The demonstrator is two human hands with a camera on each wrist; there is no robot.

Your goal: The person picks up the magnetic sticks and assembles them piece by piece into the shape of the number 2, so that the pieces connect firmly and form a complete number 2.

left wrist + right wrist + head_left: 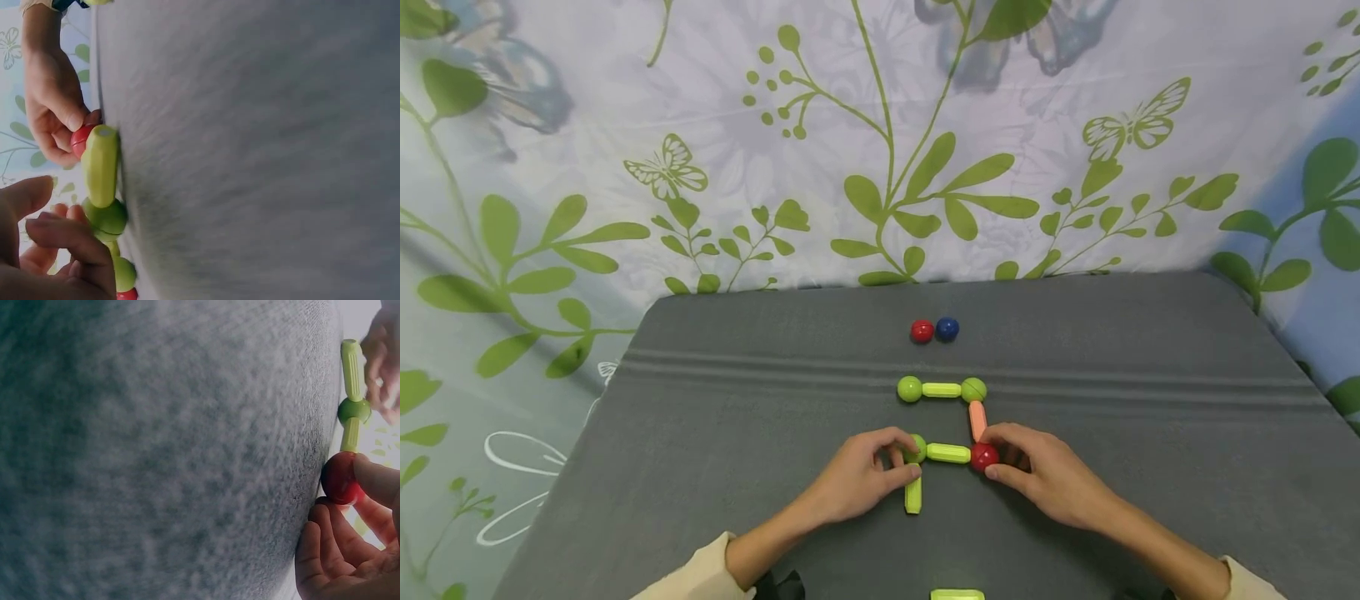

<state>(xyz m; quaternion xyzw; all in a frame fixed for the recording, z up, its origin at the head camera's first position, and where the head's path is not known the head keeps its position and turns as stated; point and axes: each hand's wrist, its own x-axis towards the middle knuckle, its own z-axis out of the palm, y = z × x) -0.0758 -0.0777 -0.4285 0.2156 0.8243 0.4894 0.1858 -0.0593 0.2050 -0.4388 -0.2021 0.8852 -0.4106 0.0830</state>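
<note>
My right hand [1045,471] pinches a red ball [984,457] between thumb and fingers. A salmon stick [977,421] runs from this ball up to a green ball [973,389], and a yellow-green stick [948,452] links it to another green ball [917,449] on the left. Beside that left ball is my left hand [865,471], its fingers loosely bent and its thumb apart from it. From the same ball a second yellow-green stick [100,169] points toward me, with its near end free. The right wrist view shows thumb and fingers on the red ball [340,478].
At the chain's far end a yellow-green stick [942,389] joins a further green ball [909,388]. A loose red ball [922,331] and blue ball [947,328] lie at the back of the grey table [737,400]. Another yellow-green stick [957,594] lies at the near edge of view.
</note>
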